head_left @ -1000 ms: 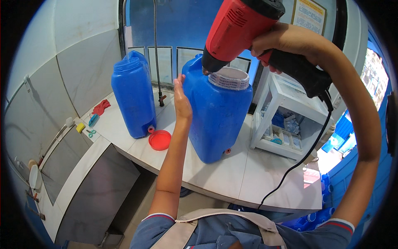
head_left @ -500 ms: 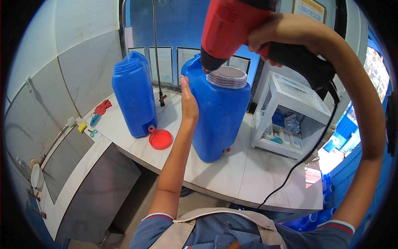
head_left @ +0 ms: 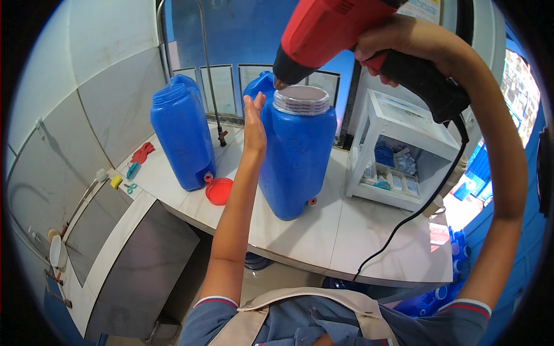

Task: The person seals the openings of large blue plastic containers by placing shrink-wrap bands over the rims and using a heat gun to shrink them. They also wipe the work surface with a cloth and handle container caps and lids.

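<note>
My right hand (head_left: 398, 41) grips the black handle of a red heat gun (head_left: 323, 34). Its dark nozzle points down at the left side of a tall blue water container (head_left: 297, 158), close by the neck. A clear plastic seal band with print (head_left: 302, 104) wraps that neck. Alongside the container's left side is my left hand (head_left: 254, 130), fingers stretched out and holding nothing; whether the palm touches cannot be told. A second blue container (head_left: 182, 135), its threaded neck uncapped, stands to the left. Between the two lies a red screw lid (head_left: 219, 191).
A white open-fronted cabinet (head_left: 398, 147) with small items stands at right. The gun's black cord (head_left: 398, 233) hangs past the counter (head_left: 300, 245). A metal pipe with tap (head_left: 221, 135) rises behind. Left are a red cloth (head_left: 142, 153), scissors (head_left: 131, 188) and yellow sponge (head_left: 116, 181).
The whole view has shifted slightly. The heat gun's nozzle sits a little higher against the neck, and my left hand has turned slightly, its fingertips nearer the nozzle. The containers stay standing.
</note>
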Motion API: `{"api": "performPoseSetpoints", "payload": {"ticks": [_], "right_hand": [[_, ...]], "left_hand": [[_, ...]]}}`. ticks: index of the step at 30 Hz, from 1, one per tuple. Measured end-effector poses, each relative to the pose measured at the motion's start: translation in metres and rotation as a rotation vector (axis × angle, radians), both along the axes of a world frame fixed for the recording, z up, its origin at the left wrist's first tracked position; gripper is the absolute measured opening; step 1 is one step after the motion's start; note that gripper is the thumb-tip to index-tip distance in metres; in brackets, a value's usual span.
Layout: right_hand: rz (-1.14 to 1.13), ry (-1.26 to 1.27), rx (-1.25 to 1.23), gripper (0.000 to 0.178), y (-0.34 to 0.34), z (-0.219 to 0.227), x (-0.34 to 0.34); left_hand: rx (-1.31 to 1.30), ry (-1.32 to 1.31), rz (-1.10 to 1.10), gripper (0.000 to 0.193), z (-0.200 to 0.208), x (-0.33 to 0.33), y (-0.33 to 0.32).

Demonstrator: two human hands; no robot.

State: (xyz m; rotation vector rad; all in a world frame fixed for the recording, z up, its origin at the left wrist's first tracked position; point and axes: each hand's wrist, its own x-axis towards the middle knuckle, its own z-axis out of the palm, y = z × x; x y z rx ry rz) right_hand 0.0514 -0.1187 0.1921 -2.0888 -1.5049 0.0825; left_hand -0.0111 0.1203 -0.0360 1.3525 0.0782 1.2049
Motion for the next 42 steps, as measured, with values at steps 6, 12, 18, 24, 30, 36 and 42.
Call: {"api": "performPoseSetpoints", "payload": {"ticks": [6,12,18,24,30,36,42], "right_hand": [[0.074,0.254,0.161,0.039,-0.007,-0.023,0.08],[0.111,0.519,0.148,0.034,0.004,-0.037,0.137],[0.111,0.597,0.206,0.036,-0.011,-0.042,0.159],[0.11,0.75,0.27,0.037,-0.048,-0.061,0.196],[0.138,1.068,0.327,0.032,-0.069,-0.106,0.218],[0.221,1.289,0.331,0.03,-0.028,-0.141,0.236],[0.232,1.289,0.379,0.028,-0.057,-0.157,0.237]], "left_hand": [[0.022,0.17,0.161,0.086,0.01,0.038,0.024],[0.03,0.476,0.399,0.082,0.019,0.051,0.013],[0.081,0.396,0.372,0.083,0.009,0.049,0.043],[0.118,0.481,0.316,0.085,0.033,0.048,0.03],[0.033,0.427,0.318,0.083,0.036,0.052,0.006],[-0.002,0.463,0.224,0.086,0.042,0.04,0.02],[0.084,0.53,0.277,0.089,0.04,0.025,0.02]]}}
